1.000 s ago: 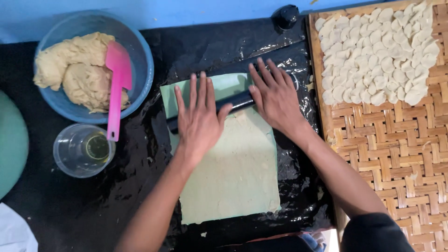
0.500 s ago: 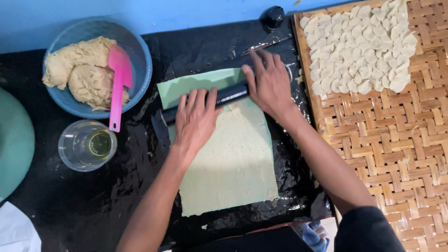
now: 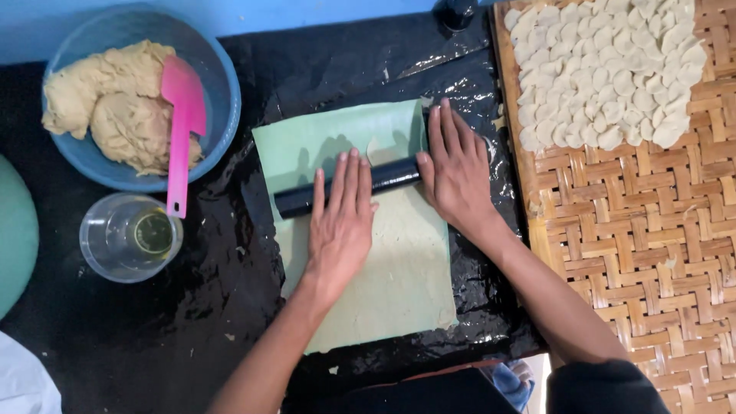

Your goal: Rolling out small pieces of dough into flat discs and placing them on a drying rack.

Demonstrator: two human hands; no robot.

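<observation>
A thin sheet of pale dough (image 3: 391,276) lies on a green mat (image 3: 337,138) over black plastic. Across it lies a black rolling pin (image 3: 295,201). My left hand (image 3: 341,222) presses flat on the pin's middle, fingers straight and pointing away from me. My right hand (image 3: 456,172) rests flat on the pin's right end, fingers spread over the mat's far corner. Both palms bear down on the pin; neither hand curls around it.
A blue bowl (image 3: 218,92) at the far left holds lumps of dough and a pink spatula (image 3: 182,130). A clear glass of oil (image 3: 130,236) stands below it. On the right, a woven bamboo tray (image 3: 636,253) carries several small cut dough pieces (image 3: 606,69).
Both hands and the rolling pin have moved away from me along the dough sheet, toward the mat's far edge. More of the flattened sheet now shows behind my hands.
</observation>
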